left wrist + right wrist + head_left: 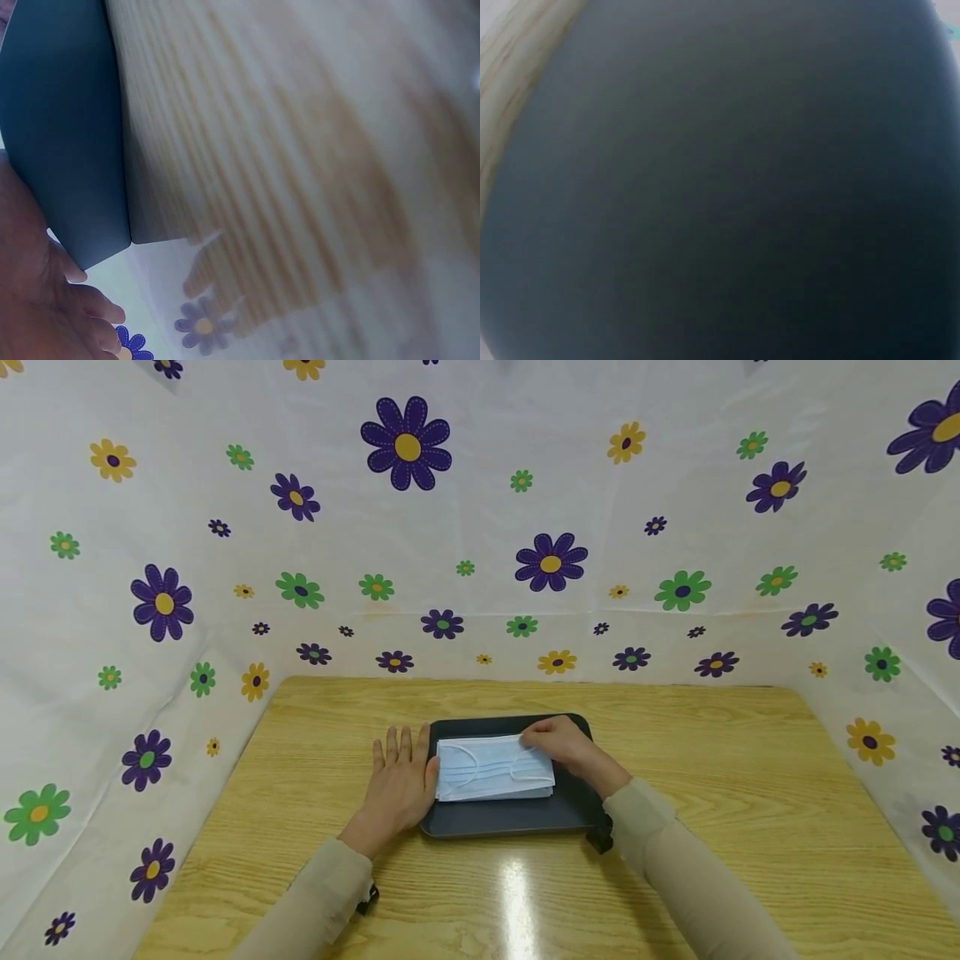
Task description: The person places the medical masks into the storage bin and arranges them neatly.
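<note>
A small stack of light-blue pleated face masks (487, 772) with white ear loops lies in a dark shallow tray (510, 821) on the table. My right hand (572, 750) reaches over the tray's right side and pinches the far right corner of the masks; its fingertips are partly hidden. With fingers straight, my left hand (400, 787) rests at the tray's left rim, the thumb by the masks' left edge. In the left wrist view, the left fingers (94, 304) extend past the tray's outer wall (64, 127). Only the blurred tray surface (735, 187) fills the right wrist view.
The tray stands on a glossy wood-grain table (720, 760). White cloth (465, 527) printed with purple, green and yellow flowers hangs behind the table and along both sides.
</note>
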Tool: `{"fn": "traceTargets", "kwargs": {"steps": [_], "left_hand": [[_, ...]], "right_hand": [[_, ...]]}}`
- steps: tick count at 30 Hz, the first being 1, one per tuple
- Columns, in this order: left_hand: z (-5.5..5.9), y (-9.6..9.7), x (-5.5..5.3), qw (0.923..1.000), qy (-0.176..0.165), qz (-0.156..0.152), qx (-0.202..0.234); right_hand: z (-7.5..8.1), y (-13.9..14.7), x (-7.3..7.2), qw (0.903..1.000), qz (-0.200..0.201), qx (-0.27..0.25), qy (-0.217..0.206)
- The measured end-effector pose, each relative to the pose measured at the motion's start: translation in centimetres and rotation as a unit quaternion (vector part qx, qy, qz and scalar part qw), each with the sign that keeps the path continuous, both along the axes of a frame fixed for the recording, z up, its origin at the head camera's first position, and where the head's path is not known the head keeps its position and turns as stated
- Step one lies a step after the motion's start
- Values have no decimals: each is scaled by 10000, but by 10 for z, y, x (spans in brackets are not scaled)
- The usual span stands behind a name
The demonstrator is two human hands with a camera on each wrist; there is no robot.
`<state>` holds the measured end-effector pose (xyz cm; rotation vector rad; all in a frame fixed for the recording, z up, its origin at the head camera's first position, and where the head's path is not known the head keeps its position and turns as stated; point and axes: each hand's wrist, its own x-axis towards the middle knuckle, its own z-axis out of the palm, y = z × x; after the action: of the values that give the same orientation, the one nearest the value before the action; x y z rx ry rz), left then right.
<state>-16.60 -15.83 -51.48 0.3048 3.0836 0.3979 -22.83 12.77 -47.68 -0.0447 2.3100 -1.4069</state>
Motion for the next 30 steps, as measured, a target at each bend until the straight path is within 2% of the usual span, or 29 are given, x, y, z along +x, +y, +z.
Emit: {"fn": "traceTargets", "kwargs": {"steps": [5, 8, 13, 20, 25, 30], "left_hand": [[0, 0, 0, 10000, -16, 2, 25], [0, 0, 0, 10000, -23, 4, 19], [0, 0, 0, 10000, -35, 1, -3], [0, 0, 0, 10000, 10, -4, 11], [0, 0, 0, 10000, 30, 3, -9], [1, 0, 1, 10000, 1, 4, 11]], "right_hand": [[-1, -3, -1, 9989, -98, -307, -342], [-1, -4, 0, 9984, -120, -378, -401], [-2, -4, 1, 9999, -4, -143, -64], [0, 0, 4, 9971, -100, 643, 390], [5, 3, 6, 9967, -110, 598, 539], [7, 7, 8, 9975, -192, 489, 468]]}}
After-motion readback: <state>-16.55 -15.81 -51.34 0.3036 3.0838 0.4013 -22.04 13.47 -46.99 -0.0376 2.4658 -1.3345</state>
